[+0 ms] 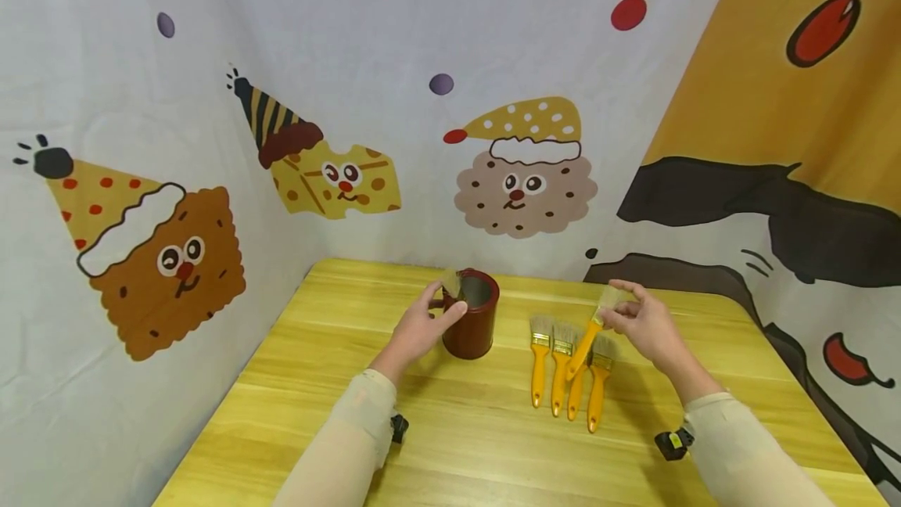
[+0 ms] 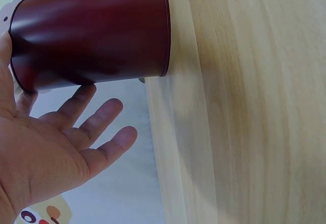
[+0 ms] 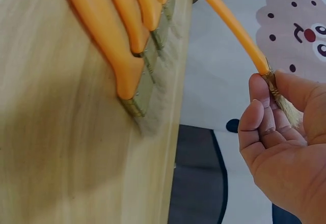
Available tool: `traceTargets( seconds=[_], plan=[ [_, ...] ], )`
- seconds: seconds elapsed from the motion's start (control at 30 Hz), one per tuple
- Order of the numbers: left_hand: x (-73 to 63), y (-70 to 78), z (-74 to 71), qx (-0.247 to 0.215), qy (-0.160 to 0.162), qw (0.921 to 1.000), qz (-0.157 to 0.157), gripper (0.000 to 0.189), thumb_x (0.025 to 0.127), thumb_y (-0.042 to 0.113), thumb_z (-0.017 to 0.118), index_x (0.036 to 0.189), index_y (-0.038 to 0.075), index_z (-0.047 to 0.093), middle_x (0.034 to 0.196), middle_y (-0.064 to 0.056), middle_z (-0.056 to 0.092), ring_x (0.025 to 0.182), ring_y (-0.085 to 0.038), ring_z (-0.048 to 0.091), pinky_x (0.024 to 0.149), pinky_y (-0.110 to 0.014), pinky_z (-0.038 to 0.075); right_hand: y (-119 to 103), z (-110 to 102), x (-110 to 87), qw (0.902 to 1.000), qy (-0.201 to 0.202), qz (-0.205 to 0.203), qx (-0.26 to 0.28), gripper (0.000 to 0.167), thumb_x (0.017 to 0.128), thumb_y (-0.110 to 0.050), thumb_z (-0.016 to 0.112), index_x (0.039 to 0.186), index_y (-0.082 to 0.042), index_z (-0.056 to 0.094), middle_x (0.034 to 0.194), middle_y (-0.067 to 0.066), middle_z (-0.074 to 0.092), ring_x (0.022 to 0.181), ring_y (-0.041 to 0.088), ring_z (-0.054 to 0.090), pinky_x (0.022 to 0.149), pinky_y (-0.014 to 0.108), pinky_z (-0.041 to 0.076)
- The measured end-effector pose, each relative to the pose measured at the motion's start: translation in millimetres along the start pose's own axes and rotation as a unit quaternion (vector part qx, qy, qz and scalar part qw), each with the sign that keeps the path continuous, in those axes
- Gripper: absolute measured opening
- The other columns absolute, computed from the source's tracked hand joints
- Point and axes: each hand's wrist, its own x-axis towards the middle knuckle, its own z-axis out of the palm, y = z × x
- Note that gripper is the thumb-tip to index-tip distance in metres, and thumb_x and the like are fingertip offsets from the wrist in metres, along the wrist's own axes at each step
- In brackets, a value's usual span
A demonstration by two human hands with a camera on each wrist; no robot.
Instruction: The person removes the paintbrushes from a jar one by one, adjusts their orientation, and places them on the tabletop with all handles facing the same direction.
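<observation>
A dark red cylindrical pot (image 1: 470,335) stands on the table. My left hand (image 1: 421,327) holds it near the rim, with thumb and fingers around its near-left side. In the left wrist view the other fingers (image 2: 122,137) spread apart beside the pot wall. Pale bristles (image 1: 452,281) show at the pot's rim, by the left fingers. My right hand (image 1: 644,325) pinches a paintbrush (image 1: 586,346) near its ferrule and bristles, the yellow handle slanting down and left. Below this brush several similar paintbrushes (image 1: 538,366) lie side by side, bristles toward the back.
The light wood table (image 1: 338,405) meets a printed cloth backdrop (image 1: 394,45) behind and on the left. The backdrop bears cartoon figures. The pot stands to the left of the row of brushes.
</observation>
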Motion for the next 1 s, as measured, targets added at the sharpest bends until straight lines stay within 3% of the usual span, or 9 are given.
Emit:
traceTargets(
  seconds=[0.3, 1.0],
  plan=[
    [-0.2, 0.4, 0.6, 0.003, 0.000, 1.0000, 0.008, 0.089, 0.096, 0.075, 0.062, 0.169, 0.039, 0.028, 0.163, -0.013, 0.051, 0.150, -0.041, 0.050, 0.116, -0.063, 0.048, 14, 5, 1.5, 0.9994, -0.015, 0.028, 0.012, 0.075, 0.107, -0.034, 0.069, 0.168, -0.011, 0.032, 0.118, 0.016, 0.079, 0.105, 0.038, 0.075, 0.095, 0.057, 0.061],
    [-0.2, 0.9, 0.5, 0.006, 0.003, 1.0000, 0.004, 0.080, 0.101, 0.067, 0.063, 0.168, 0.041, 0.029, 0.162, -0.012, 0.052, 0.149, -0.039, 0.052, 0.115, -0.063, 0.048, 24, 13, -5.7, 0.9974, -0.042, 0.053, 0.024, 0.077, 0.106, -0.032, 0.070, 0.169, -0.010, 0.030, 0.125, 0.020, 0.076, 0.107, 0.036, 0.075, 0.095, 0.057, 0.061]
  ],
)
